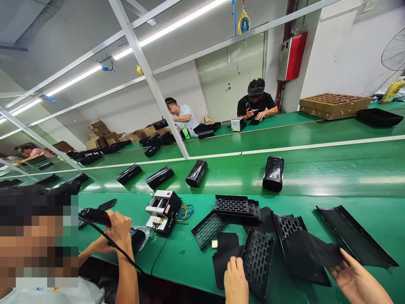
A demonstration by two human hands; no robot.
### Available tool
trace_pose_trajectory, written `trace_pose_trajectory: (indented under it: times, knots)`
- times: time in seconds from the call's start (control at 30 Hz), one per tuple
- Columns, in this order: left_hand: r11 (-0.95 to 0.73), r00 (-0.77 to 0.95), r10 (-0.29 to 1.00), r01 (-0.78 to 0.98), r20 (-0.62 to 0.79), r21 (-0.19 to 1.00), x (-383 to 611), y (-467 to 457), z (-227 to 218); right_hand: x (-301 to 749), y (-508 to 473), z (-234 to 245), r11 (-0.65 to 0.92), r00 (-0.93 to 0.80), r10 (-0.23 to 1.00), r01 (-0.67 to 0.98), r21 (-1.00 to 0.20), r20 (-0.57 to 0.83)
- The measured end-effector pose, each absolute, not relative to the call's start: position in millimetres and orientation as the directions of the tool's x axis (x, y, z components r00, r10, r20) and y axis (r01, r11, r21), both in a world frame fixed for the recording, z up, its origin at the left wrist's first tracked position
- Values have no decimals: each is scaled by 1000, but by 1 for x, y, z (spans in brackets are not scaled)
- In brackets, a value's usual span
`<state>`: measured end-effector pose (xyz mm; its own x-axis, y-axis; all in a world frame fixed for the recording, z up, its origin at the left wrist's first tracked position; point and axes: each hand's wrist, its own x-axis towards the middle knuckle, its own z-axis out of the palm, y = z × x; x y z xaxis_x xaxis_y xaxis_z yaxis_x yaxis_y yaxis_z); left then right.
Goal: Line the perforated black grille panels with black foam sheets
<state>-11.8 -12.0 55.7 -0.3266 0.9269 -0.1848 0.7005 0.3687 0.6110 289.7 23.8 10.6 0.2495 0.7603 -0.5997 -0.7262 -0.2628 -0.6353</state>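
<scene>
Beyond the left grip [236,280], to its left, a white-and-black boxy machine [169,215] stands beside blue and yellow wires [186,212]. Far beyond the right grip [354,272] sit a shallow brown rectangular tray [335,110] and, farther right, a yellow bottle [392,90] below a round wire fan [395,52].

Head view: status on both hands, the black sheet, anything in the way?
Right hand holding black sheet. Left hand at perforated panel. Sheet partly covering another panel.
</scene>
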Motion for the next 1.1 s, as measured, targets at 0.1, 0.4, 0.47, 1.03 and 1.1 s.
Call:
trace_pose_trajectory:
  times: [0.1, 0.4, 0.47, 1.03, 1.1]
  knots:
    - [374, -395, 913, 716, -99, 589, -74, -1, 120, 288, 23, 14, -297, 159, 678, -833, -466, -718]
    - [312, -598, 751, 695, 281, 647, -228, 29, 234, 279, 20, 10, -323, 148, 725, -790, -522, -672]
    - [193, -605, 689, 683, 398, 704, -237, 42, 226, 279, 20, 3, -334, 125, 757, -770, -544, -641]
    - [285, -298, 952, 790, -66, 543, -4, -9, 33, 266, 34, 10, -226, 314, 900, -253, -941, -301]
    - [200, -204, 978, 837, -48, 509, 4, -14, 20, 254, 36, 15, -133, 265, 958, 62, -989, -112]
